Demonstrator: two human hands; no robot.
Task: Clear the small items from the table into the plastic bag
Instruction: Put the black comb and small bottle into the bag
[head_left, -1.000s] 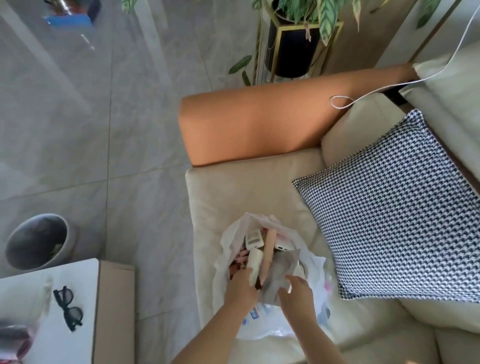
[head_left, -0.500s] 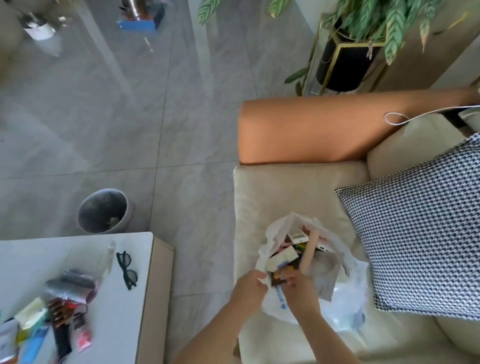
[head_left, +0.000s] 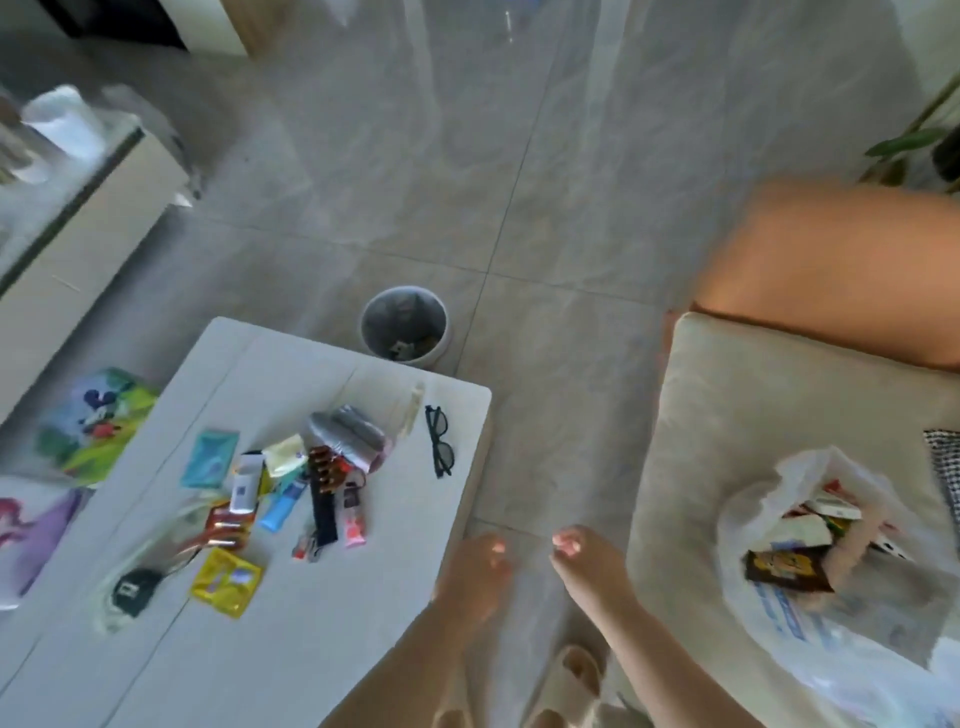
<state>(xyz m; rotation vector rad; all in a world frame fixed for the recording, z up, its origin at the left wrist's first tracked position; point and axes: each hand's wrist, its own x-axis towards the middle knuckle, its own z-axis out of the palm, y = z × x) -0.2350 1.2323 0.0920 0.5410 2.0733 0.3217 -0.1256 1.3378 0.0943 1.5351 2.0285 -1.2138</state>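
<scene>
Plastic bag (head_left: 810, 618) print blurs unreadably on the sofa (head_left: 727, 426); both hands hover relaxed, holding nothing.

White table (head_left: 332, 623), scattered small packets (head_left: 291, 483), black glasses (head_left: 439, 441) near its right edge, yellow sachet (head_left: 226, 582)

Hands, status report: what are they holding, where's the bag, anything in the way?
Left hand and right hand empty, between table and sofa. Plastic bag on sofa, part filled. Small items still on table. Path clear.
</scene>
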